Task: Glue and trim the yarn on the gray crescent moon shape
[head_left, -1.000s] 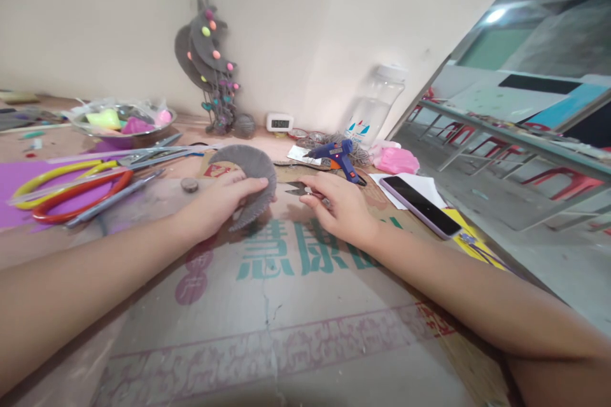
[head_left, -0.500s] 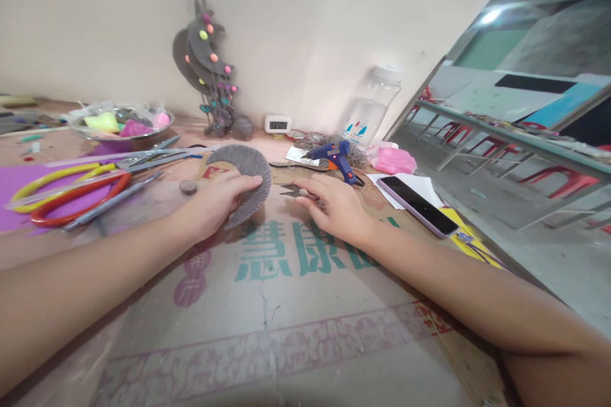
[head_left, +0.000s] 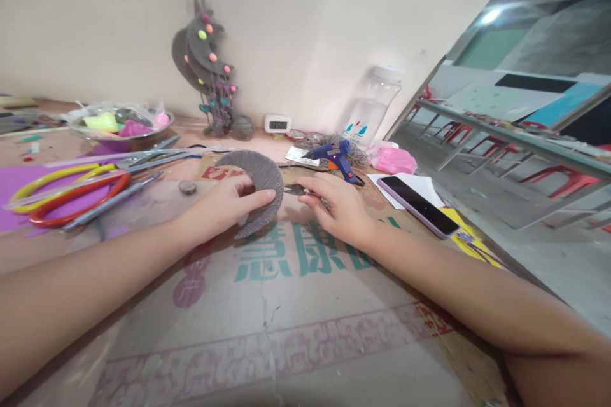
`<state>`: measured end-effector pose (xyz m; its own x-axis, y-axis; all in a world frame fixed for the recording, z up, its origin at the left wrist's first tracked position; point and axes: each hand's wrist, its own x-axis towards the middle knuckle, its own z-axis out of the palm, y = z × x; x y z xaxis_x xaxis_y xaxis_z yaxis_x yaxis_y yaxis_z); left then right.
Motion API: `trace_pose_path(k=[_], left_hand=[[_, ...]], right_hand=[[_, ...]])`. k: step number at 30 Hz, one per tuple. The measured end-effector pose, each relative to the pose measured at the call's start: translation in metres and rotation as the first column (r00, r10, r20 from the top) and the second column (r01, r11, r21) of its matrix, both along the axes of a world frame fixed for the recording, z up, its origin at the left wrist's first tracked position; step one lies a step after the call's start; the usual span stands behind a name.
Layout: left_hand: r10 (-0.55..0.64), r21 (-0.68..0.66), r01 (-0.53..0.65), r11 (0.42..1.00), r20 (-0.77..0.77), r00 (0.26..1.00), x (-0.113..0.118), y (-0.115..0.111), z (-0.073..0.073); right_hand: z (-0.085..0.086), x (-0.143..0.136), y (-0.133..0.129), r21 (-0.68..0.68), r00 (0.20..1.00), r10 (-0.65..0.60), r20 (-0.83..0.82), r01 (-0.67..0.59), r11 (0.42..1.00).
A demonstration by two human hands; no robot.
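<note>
A crescent moon wrapped in grey yarn [head_left: 268,173] is held above the cardboard by my left hand [head_left: 229,203], thumb on its front face and fingers behind. My right hand [head_left: 337,206] is closed around small thread snips [head_left: 294,189], whose pointed metal blades face left. The blade tips are at the crescent's outer right edge; whether they touch it I cannot tell. My fingers hide most of the snips' handle. Under both hands lies a printed cardboard sheet [head_left: 229,331].
Scissors with yellow and red handles [head_left: 79,197] lie left, near a metal bowl [head_left: 143,140]. Behind are a decorated moon hanging [head_left: 203,57], a timer [head_left: 277,124], a blue glue gun [head_left: 337,156] and a water bottle [head_left: 370,108]. A phone [head_left: 417,203] lies right.
My left hand has brought the crescent a little right and down, closer to the snips, and turned it slightly. My right hand has shifted only slightly right.
</note>
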<state>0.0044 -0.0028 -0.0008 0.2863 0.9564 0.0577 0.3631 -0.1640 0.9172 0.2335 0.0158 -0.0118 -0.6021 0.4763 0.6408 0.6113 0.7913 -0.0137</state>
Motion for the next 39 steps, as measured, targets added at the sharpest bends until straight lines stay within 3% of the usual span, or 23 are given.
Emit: trace_pose_path(k=[7,12,22,33,39], left_hand=[[0.101,-0.068,-0.097,0.993,0.059,0.993,0.005,-0.004,0.003],[0.111,-0.012,-0.11,0.994,0.026,0.994,0.007,-0.005,0.006],[-0.003,0.026,0.002,1.0,0.01,1.0,0.004,-0.001,-0.003],[0.01,0.15,0.014,0.989,-0.158,0.987,0.003,-0.001,-0.003],[-0.029,0.133,0.044,0.99,-0.118,0.993,0.005,-0.002,-0.003]], right_hand=[[-0.002,0.001,0.002,0.005,1.0,0.021,0.02,-0.021,1.0],[-0.001,0.0,0.002,-0.008,0.998,0.033,0.049,-0.033,0.999],[-0.002,0.001,0.002,0.026,0.999,0.026,0.04,-0.027,0.999],[-0.001,0.0,0.002,0.035,0.998,0.019,0.067,-0.022,0.999],[-0.001,0.0,0.001,0.038,0.997,0.008,0.079,-0.011,0.999]])
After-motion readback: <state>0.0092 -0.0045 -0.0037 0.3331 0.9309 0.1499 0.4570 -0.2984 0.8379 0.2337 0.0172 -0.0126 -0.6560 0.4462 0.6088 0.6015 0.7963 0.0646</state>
